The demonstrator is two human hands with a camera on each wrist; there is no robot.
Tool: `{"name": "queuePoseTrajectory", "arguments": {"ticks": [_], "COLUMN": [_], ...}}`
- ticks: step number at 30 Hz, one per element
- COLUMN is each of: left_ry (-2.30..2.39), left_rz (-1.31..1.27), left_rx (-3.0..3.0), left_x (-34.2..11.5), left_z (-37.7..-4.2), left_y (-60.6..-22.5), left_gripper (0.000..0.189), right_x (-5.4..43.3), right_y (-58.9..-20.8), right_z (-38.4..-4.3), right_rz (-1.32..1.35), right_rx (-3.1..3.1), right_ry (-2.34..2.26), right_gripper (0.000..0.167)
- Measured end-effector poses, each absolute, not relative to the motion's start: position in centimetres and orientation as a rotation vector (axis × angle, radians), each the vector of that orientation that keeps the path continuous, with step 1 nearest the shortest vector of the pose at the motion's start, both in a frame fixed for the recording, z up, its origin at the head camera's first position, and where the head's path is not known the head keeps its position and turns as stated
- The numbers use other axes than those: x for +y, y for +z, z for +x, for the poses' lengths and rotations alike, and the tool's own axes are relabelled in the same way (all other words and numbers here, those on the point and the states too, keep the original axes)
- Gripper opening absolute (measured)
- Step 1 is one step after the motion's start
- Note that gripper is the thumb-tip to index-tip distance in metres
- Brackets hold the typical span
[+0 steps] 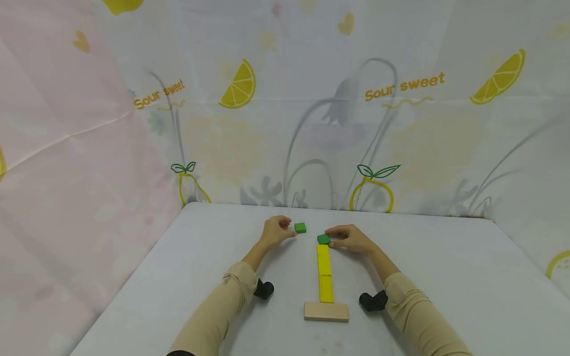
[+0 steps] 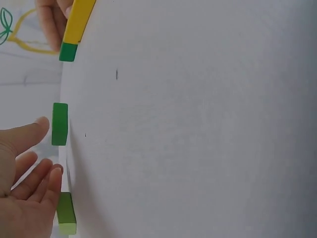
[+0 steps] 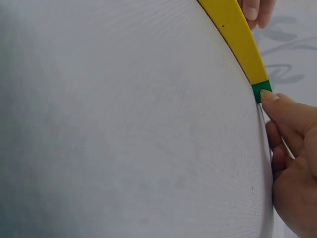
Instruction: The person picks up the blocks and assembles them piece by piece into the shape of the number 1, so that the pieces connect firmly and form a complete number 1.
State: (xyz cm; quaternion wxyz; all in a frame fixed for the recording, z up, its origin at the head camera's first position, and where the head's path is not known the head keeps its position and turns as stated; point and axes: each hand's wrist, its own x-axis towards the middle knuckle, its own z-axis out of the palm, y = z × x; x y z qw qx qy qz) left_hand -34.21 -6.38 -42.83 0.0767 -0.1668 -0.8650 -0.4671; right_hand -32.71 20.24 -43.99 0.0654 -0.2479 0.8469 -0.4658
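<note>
My right hand (image 1: 354, 240) pinches a dark green block (image 1: 323, 239) at the far end of a line of yellow blocks (image 1: 324, 262). In the right wrist view its thumb lies against that green block (image 3: 261, 90), which abuts the yellow. My left hand (image 1: 275, 231), fingers loosely bent, holds nothing. Just right of its thumb sits a brighter green block (image 1: 300, 227); the left wrist view shows a gap between thumb and block (image 2: 60, 124). A light green block (image 2: 66, 213) shows beside the left fingers there, hidden in the head view.
A plain wooden block (image 1: 326, 312) lies crosswise at the near end of the yellow line. Black wrist-worn pieces (image 1: 264, 289) show by both forearms. The white table (image 1: 187, 257) runs back to a lemon-printed cloth (image 1: 285, 138).
</note>
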Motion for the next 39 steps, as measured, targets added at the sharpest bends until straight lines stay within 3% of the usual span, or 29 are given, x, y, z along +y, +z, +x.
{"name": "queuePoseTrajectory", "arguments": {"ticks": [7,14,24,30,39], "left_ry": [-1.335,-1.327,-1.241,-1.212,-1.206], "left_rz": [-0.473,-0.589,-0.416,-0.401,-0.431], "left_rx": [-2.605,-2.600,-2.723,-2.720,-2.727], "left_x": [-6.2,-6.1,-4.3,-4.0,-3.9], "left_z": [-34.8,-38.4,-34.5,-34.5,-34.7], "left_y": [-43.4,-46.9,-43.0,-43.0,-43.0], "left_gripper": [0.047,0.056,0.044,0.034,0.034], "right_x": [20.1,20.0,20.0,20.2,19.8], "right_y": [-44.2,-43.9,-44.0,-44.2,-43.1], "right_z": [-32.9,-32.7,-32.8,-33.0,-32.0], "right_rz": [-0.763,-0.759,-0.756,-0.746,-0.756], "right_rx": [2.555,2.551,2.564,2.565,2.578], "right_ry": [-1.400,-1.409,-1.392,-1.400,-1.391], "right_gripper": [0.040,0.040,0.039,0.039,0.037]}}
